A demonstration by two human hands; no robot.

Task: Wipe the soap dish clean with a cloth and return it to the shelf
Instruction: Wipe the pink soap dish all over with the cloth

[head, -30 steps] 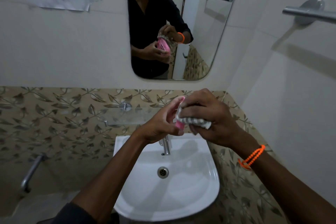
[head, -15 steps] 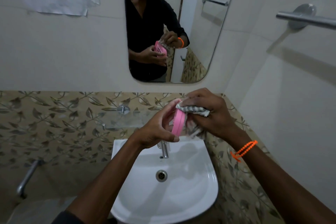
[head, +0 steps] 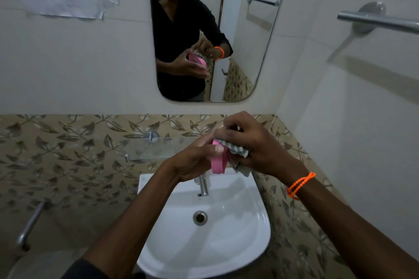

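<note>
A pink soap dish (head: 218, 163) is held on edge above the basin, gripped by my left hand (head: 192, 163) from the left. My right hand (head: 256, 145) grips a grey checked cloth (head: 235, 149) bunched against the dish's right side and top. Most of the dish is hidden between my hands. A glass shelf (head: 156, 149) with metal brackets is fixed to the leaf-patterned tiles, just left of and behind my hands.
A white washbasin (head: 238, 244) with a chrome tap (head: 203, 186) sits below my hands. A mirror (head: 249, 52) hangs above. A towel bar (head: 381, 21) juts from the right wall. A metal pipe (head: 29, 226) runs at lower left.
The cloth has slid from the front of the dish up over its top and right side, uncovering more pink edge. Both hands stay above the tap.
</note>
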